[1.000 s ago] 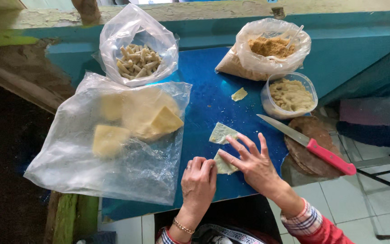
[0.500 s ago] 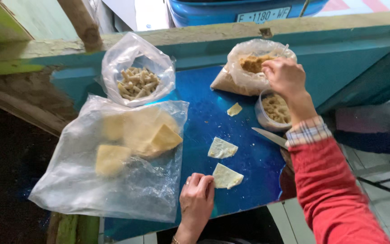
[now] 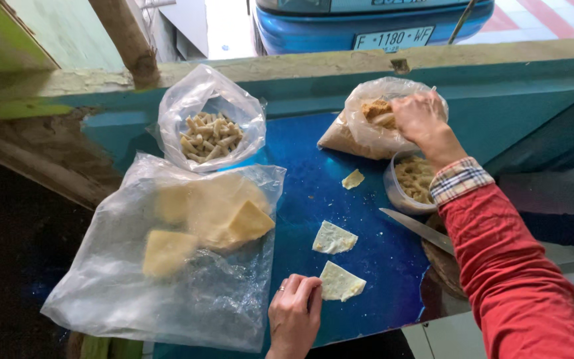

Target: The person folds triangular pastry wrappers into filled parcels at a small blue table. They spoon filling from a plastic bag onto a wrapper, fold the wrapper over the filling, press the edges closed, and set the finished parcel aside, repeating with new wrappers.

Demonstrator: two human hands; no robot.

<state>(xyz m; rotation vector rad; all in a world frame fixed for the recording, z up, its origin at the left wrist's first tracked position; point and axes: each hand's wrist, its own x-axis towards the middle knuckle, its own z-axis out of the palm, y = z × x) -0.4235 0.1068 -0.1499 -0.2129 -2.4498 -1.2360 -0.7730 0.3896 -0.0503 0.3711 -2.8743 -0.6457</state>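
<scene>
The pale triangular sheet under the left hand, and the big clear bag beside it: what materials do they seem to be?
The pale triangular sheet looks like thin dough or pastry wrapper: matte, floury, soft edges; I cannot be certain. The left hand touches its corner. The big clear bag seems to be thin plastic film: transparent, wrinkled, glossy highlights, yellowish blocks visible through it.

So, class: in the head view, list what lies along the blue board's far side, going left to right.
Clear bag of pale rolled pieces → small wrapper scrap → right hand reaching into the bag of brown filling.
</scene>
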